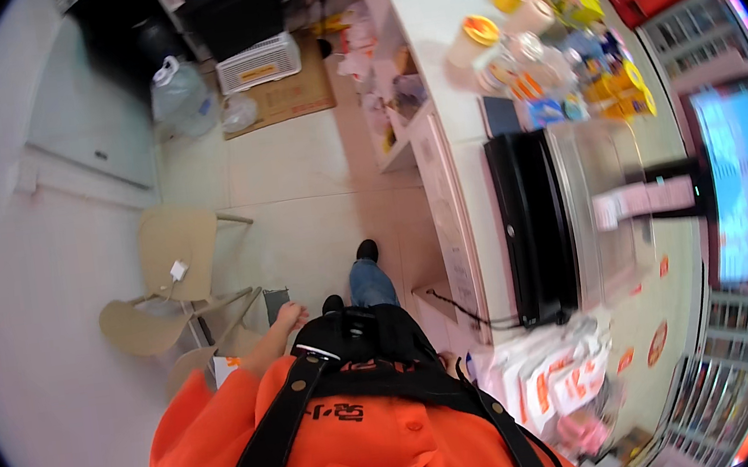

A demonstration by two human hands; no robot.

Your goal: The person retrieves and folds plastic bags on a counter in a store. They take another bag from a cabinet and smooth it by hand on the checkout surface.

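My left hand [291,316] hangs at my left side, near the beige chairs and a small grey object [277,301] on the floor. Its fingers look loosely bent and apart, with nothing visible in them. Of my right hand [447,361], only a sliver shows beside my right hip, below the counter's edge; its fingers are hidden. A beige chair [178,248] stands to the left, with a white charger [179,270] and its cable on it. My foot in a black shoe [367,251] is ahead on the tiled floor.
A white counter [450,131] runs along my right, bearing a black cash drawer [532,228], a monitor [741,184], cups [472,39] and white plastic bags [546,376]. Ahead lie flattened cardboard [292,94], a white slatted crate [258,64] and a clear water jug [180,99].
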